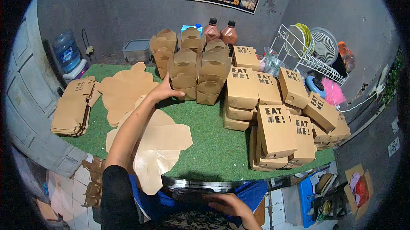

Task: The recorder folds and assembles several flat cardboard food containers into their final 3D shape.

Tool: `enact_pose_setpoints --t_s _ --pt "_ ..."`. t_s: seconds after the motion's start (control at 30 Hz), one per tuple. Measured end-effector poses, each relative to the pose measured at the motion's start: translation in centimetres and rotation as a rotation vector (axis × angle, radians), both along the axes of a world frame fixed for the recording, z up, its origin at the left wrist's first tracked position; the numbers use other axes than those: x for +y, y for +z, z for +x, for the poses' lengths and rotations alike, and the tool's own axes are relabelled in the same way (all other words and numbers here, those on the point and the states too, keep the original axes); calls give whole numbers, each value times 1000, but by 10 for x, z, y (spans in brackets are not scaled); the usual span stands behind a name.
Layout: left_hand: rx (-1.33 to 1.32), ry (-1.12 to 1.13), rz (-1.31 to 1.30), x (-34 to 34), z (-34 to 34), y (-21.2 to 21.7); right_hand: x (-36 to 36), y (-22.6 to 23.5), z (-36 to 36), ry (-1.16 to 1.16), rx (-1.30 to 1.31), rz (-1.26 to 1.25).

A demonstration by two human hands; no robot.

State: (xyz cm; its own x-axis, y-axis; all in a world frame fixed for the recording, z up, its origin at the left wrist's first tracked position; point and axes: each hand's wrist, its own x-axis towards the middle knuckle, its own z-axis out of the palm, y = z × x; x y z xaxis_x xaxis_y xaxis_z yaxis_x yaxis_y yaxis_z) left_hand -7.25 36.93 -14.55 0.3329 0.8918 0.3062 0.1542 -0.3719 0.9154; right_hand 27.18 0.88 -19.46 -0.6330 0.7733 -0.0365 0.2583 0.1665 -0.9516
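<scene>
green matting (213,138) covers the table, with a grey wall (111,12) on the far side. the left hand (165,90) grips a kraft box (185,81) low on its left side — thumb across the near face, fingers partly hidden behind. that box stands upright with its flaps raised, toward the far middle of the table. the right hand (230,204) is over the lap, just off the near edge, loosely open with nothing seen in it.

just right of the gripped box and behind it stand more open boxes (209,84), packed close. under the left forearm lies a flat blank (162,141); another flat sheet (128,87) spreads farther off to the left, and a stack of folded blanks (70,110) sits at the far left. closed boxes (273,123) are heaped on the right.

beyond the open boxes are two brown bottles (229,36) and a blue carton (191,30); a tub (136,51) stands left of them — a white dish rack (316,64) to the right.
</scene>
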Motion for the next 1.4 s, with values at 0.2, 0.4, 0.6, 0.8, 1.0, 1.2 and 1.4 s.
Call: enact_pose_setpoints --t_s 0.2,0.4,0.6,0.8,1.0,1.2,1.4 --pt "-60 30 -38 -13 2 11 6 10 -7 78 -191 -62" --pt "-29 40 5 -27 1 20 0 -18 -8 60 -124 -8" --pt "41 169 -11 -48 -21 10 -2 2 -23 58 -51 -52" --pt "742 273 226 -129 -17 35 1 3 -29 130 -129 -26" --pt "1085 57 224 -245 14 40 3 10 -49 262 -238 -33" --pt "1169 193 191 -287 41 10 1 13 -55 296 -174 134" --pt "1145 32 285 -341 61 9 7 0 -49 202 -233 34"
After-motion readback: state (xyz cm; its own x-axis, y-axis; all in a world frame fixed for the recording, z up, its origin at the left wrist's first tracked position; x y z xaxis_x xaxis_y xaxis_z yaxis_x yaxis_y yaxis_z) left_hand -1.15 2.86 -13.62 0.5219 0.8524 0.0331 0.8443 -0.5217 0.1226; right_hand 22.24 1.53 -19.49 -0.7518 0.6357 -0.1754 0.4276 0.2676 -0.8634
